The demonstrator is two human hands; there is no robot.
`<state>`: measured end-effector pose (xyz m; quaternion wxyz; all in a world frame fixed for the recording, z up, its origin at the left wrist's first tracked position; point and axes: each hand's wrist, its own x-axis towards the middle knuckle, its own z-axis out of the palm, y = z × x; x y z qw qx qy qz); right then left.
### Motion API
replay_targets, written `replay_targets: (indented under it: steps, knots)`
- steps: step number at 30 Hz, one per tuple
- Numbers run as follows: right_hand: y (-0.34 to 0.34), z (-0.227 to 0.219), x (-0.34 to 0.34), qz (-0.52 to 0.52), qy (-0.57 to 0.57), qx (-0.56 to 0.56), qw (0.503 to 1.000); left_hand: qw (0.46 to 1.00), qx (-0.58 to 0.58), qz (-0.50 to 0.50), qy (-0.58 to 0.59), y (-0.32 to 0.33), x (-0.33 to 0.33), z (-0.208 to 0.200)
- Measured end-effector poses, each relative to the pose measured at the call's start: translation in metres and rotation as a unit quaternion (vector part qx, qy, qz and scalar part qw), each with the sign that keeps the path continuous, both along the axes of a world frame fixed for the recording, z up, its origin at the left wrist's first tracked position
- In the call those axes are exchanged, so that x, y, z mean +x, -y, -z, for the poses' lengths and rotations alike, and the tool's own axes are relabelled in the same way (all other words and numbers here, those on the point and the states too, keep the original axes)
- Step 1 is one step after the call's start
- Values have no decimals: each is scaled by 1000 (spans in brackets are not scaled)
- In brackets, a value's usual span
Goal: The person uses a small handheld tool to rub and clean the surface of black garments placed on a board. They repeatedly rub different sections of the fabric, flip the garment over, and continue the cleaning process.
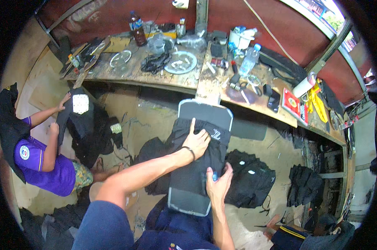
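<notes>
A black garment (pixel 199 154) with a small white emblem lies stretched over a grey padded platen (pixel 205 114). My left hand (pixel 196 139) presses flat on the garment near its upper part, fingers spread, a dark band at the wrist. My right hand (pixel 217 183) rests lower on the garment's right edge, with a small blue thing half hidden beneath the fingers. Neither hand grips the cloth.
Piles of black garments (pixel 251 179) lie on the floor right and left of the platen. A cluttered wooden bench (pixel 134 73) with bottles, plates and tools runs along the back. A person in a purple shirt (pixel 42 160) sits at left handling a black garment.
</notes>
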<state>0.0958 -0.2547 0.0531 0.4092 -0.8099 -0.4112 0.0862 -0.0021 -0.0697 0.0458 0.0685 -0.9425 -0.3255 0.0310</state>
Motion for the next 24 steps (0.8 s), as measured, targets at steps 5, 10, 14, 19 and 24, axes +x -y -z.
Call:
replay_targets:
  steps: [5,10,14,19,24]
  knots:
    - [30,15,-39,-294,70,88,949,930,102,113,333,-11,-31,54]
    - [4,23,-43,-393,115,28,912,927,-51,-16,371,-45,-31,65]
    - [-67,15,-40,-422,143,33,894,955,-82,23,283,-73,-27,74]
    - [-97,13,-52,-365,197,-94,905,950,-101,16,294,-82,-26,84]
    - [-62,4,-54,-497,97,-45,861,954,-121,-15,274,-77,-24,79]
